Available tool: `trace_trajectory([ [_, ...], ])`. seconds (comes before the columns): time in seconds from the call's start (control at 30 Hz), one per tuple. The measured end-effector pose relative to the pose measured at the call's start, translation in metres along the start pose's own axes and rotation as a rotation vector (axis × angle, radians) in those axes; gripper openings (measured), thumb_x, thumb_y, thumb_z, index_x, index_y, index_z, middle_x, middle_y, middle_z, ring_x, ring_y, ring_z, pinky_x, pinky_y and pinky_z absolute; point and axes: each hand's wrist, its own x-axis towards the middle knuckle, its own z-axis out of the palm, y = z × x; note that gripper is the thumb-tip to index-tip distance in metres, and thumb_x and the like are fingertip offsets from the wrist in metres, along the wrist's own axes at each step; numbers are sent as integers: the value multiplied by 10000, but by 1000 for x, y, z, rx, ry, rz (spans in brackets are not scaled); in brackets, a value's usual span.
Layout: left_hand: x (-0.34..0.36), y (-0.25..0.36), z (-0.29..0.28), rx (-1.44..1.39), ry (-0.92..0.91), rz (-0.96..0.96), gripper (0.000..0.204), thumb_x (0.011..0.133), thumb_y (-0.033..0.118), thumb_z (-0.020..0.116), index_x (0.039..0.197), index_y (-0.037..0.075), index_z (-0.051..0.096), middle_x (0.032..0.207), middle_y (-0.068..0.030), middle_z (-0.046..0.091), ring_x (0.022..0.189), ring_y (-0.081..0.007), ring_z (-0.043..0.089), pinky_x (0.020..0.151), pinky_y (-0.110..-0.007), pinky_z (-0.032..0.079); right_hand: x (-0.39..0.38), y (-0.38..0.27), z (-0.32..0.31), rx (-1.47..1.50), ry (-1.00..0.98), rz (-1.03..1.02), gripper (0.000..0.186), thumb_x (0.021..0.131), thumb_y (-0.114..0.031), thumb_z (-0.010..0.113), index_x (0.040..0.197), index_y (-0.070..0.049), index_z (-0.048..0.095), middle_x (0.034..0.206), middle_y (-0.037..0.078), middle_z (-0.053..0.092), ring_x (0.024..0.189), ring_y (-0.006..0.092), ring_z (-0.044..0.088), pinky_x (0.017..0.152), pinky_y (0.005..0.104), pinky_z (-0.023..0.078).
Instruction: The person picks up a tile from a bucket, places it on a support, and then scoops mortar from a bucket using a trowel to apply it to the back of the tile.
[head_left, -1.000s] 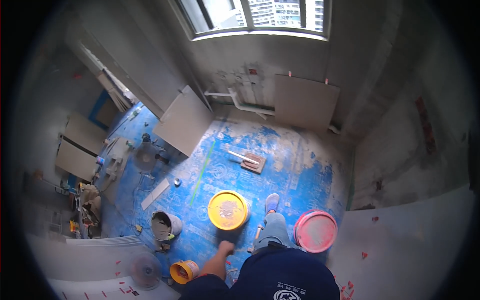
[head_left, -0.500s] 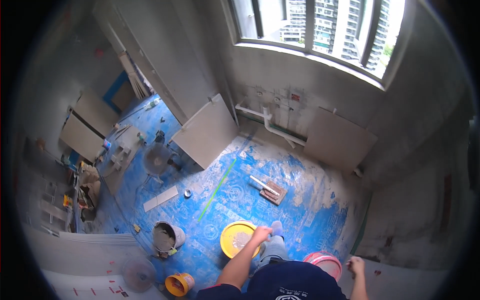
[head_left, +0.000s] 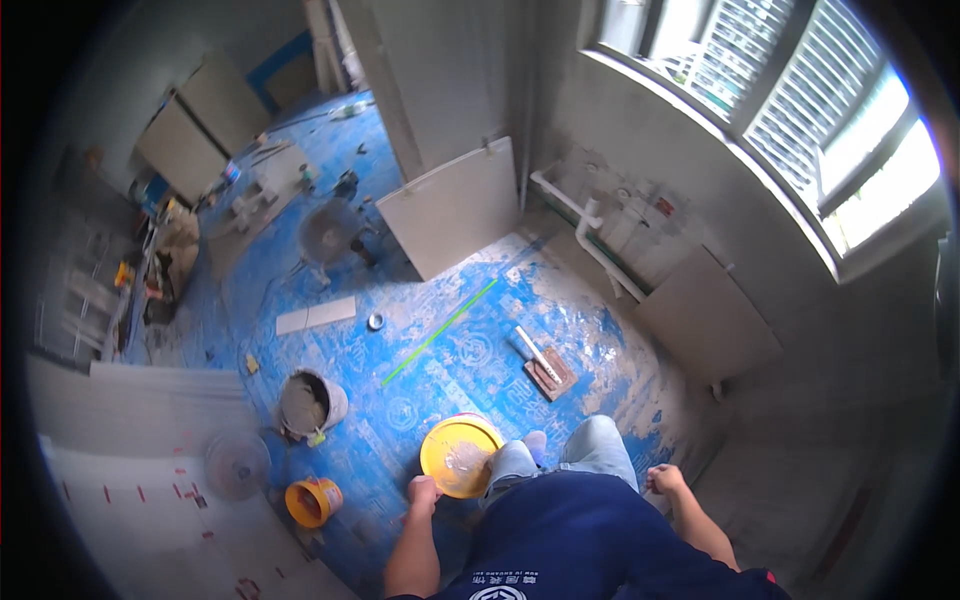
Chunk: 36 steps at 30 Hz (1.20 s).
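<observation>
The left hand (head_left: pixel 423 492), its grip unclear, is by the near edge of the yellow-lidded bucket (head_left: pixel 456 455); the right hand (head_left: pixel 664 480) is curled closed beside the right knee (head_left: pixel 598 440).

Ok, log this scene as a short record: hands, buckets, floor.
Left hand: beside the yellow lid, contact unclear
Right hand: beside the right knee, nothing visible in it
Other buckets: gray one holding gray material; small yellow one
Floor: blue covering, green strip

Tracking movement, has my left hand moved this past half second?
Yes, leftward: in view, your left hand crossed the yellow bucket from right to lower left.
</observation>
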Motion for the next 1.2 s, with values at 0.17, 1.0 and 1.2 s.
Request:
trace_trajectory([
  [0.17, -15, -41, 10, 795, -255, 554, 142, 696, 32, 642, 579, 85, 582, 513, -22, 478, 449, -171, 511, 399, -367, 347, 66, -138, -32, -6, 38, -188, 154, 947, -174, 569, 894, -37, 615, 724, 63, 622, 598, 181, 635, 493, 329, 493],
  [1.0, -86, 152, 346, 21, 302, 1, 150, 826, 172, 618, 784, 28, 624, 733, -145, 659, 594, -242, 614, 580, -347, 504, 268, -842, 288, -1249, -326, -1238, 355, 806, -344, 616, 961, -33, 691, 900, 231, 677, 896, 385, 660, 796, 451, 516],
  [1.2, -91, 170, 351, -696, 303, -365, 163, 885, 181, 620, 966, 44, 652, 731, -98, 654, 614, -198, 640, 551, -320, 514, 266, -888, 421, -1544, -215, -1358, 544, 809, -345, 599, 1252, -32, 565, 1275, 277, 531, 1185, 423, 521, 996, 430, 457],
])
